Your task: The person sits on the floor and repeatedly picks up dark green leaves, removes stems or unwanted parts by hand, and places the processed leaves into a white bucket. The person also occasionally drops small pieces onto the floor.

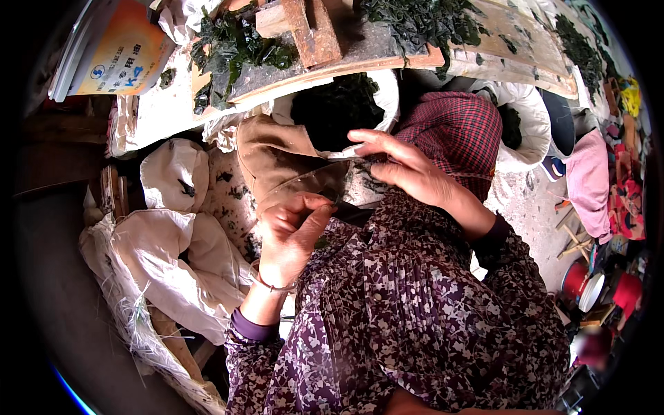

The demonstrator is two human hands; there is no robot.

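Note:
My left hand (293,228) is in front of my chest, thumb and forefinger pinched on a thin, dark, translucent piece of seaweed (332,191). Much of that piece blends into the brown cloth (275,150) over my knee. To the right, my right hand (410,166) is raised with its fingers apart and nothing in them. Just beyond its fingertips stands a white cloth-lined container (388,96) holding a dark mass of seaweed (334,111). Red-and-black checked cloth (451,129) lies behind the right hand.
A board (363,52) across the front bears seaweed heaps (430,23) and a rusty-brown wooden piece (314,33). At upper left stands a printed bucket (116,46). White sacks (155,249) lie at left. Another white-lined container (534,124) and a person (591,347) are at right.

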